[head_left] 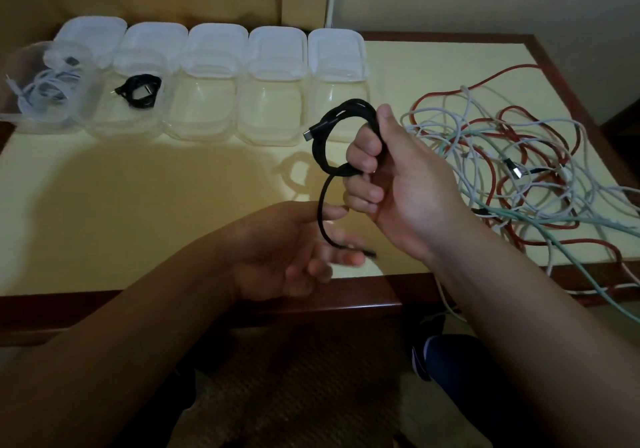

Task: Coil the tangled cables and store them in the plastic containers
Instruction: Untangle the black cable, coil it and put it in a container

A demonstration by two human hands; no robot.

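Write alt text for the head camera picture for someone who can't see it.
The right hand grips a coiled black cable above a pale yellow table, while the left hand pinches its loose tail. Behind stands a row of clear plastic containers, two already holding cables; a tangle of red, white and green cables lies at right.

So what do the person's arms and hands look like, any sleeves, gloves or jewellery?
Both forearms are bare as far as the view shows: no sleeves or gloves. The left hand and right hand show no watch or bracelet. No ring can be made out on the fingers.
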